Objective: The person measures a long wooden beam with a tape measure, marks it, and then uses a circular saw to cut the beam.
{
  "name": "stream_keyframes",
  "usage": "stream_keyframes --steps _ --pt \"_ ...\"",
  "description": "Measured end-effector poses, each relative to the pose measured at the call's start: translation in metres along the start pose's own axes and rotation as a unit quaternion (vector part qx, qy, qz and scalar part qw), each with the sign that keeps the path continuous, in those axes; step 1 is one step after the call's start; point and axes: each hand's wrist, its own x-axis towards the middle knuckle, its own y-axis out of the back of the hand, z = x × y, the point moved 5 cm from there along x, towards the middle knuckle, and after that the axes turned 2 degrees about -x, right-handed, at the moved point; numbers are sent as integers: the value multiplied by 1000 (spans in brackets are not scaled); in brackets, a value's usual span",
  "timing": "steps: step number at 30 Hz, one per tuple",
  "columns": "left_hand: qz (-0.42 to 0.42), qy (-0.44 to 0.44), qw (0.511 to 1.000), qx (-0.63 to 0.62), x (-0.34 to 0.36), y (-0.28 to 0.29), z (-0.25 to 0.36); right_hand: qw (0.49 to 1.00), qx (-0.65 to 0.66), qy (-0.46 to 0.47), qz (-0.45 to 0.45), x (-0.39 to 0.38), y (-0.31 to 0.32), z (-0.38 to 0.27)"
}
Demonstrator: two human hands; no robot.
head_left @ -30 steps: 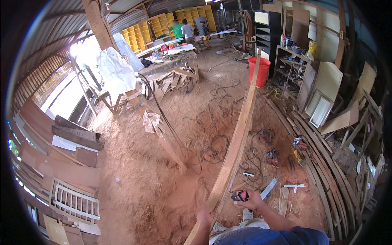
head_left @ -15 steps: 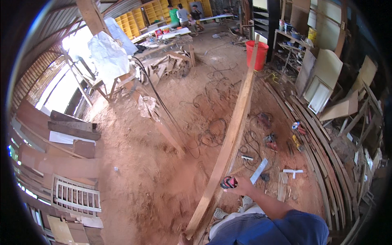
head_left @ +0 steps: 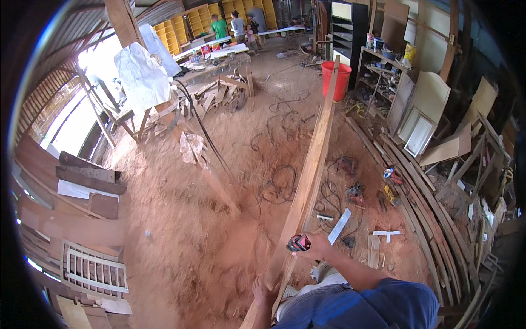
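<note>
A long wooden plank [head_left: 312, 164] stretches from the lower edge of the view up toward the red bucket, with timber along its right side. My left hand [head_left: 264, 290] grips the plank's left side near my body, fingers over its edge. My right hand [head_left: 315, 247] is closed around a compact black-and-red tool [head_left: 297, 243], held at the plank's upper face a little farther along. The tool's exact kind is unclear, and so is whether it touches the wood.
A red bucket [head_left: 338, 82] stands at the plank's far end. Cables [head_left: 279, 183] and power tools [head_left: 355, 193] lie on the dirt floor. Long boards [head_left: 424, 214] are stacked at right. A wooden post [head_left: 219, 189] stands left of the plank. Several people [head_left: 238, 26] are far back.
My left hand has moved up along the plank from the lower edge of the view. My right hand, with the tool, has shifted slightly left. The whole view has shifted a little.
</note>
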Motion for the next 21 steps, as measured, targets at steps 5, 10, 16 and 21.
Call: stream_keyframes --steps 5,10,16,21 --pt "-124 -1 989 75 87 -51 41 996 50 11 68 21 38 20" --pt "-56 7 995 86 132 -71 89 997 1 -67 44 59 74 69" --pt "38 58 992 104 171 -75 133 998 14 -13 66 148 130 135" --pt "-11 123 984 130 170 -62 138 993 -7 -104 -60 195 159 155"
